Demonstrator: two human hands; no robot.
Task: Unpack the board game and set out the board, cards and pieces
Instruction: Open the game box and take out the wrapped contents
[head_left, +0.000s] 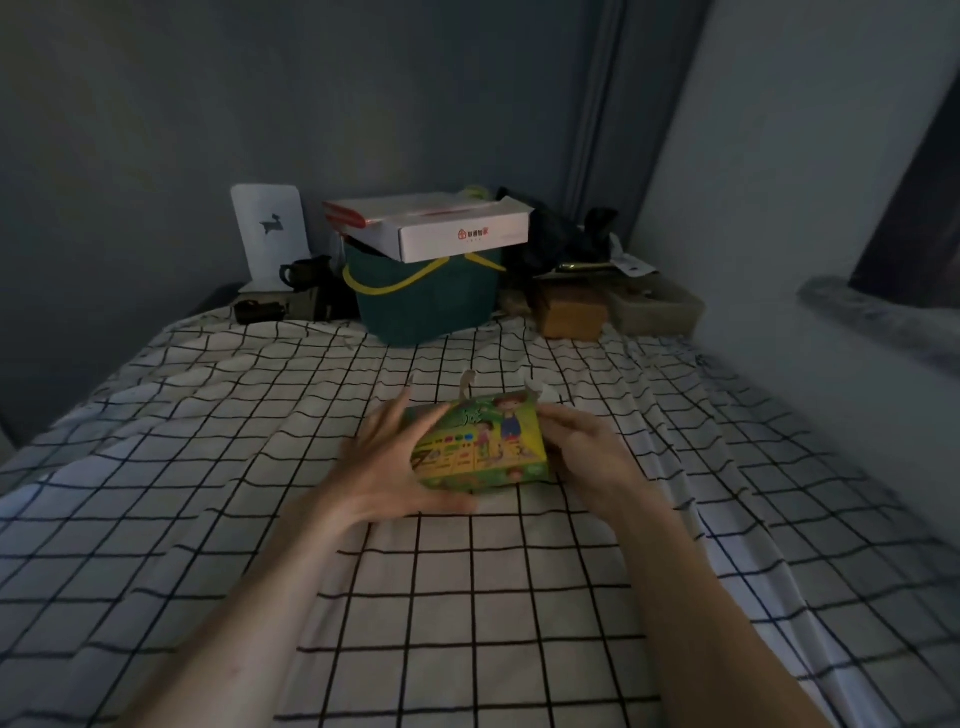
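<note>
Game box: the green game box (480, 447) sits at the centre of the frame on the checked sheet (208, 415), tipped up on one long edge so its far end faces away
Flaps: pale end flaps stand up at the far end, so it looks already opened for pulling the contents out
Left hand: the left hand (387, 467) has its fingers spread, flat against the box's left side, apparently steadying it
Right hand: the right hand (582, 452) wraps the right end, fingers curled behind and hidden
Contents: none visible yet; board, cards and pieces are probably still inside
Background: a green basket (431, 296) with a white carton (457, 234) on top stands well apart, upper centre
</note>
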